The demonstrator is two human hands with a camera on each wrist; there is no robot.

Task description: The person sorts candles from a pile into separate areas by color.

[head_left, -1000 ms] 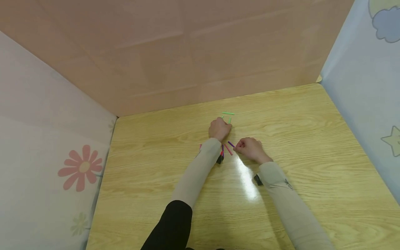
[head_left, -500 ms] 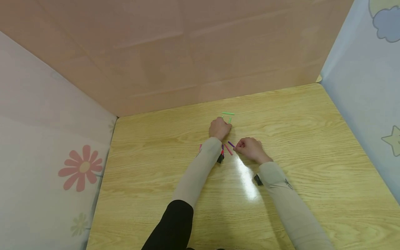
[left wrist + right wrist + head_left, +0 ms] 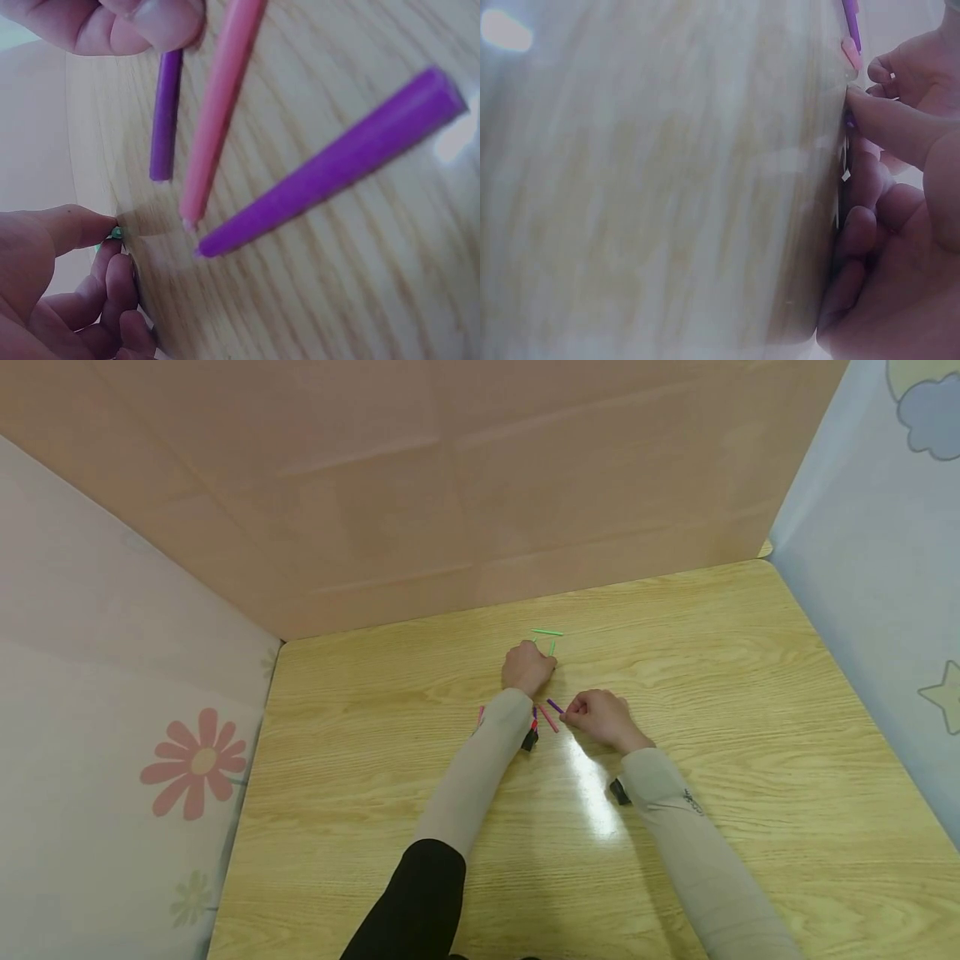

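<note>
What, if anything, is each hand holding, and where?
Left hand: a green stick, pinched near one end. Right hand: a purple stick, also pinched near one end.

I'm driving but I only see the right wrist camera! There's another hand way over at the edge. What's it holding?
Observer: In the left wrist view, that left hand pinches a green stick; only a bit of it shows.
Operator: Ooh, green! I've just got purple and pink. Is there more green somewhere I'm not seeing?
Observer: Yes. The head view shows another green stick lying on the table, between that hand and the tall pinkish-brown panel.
</note>
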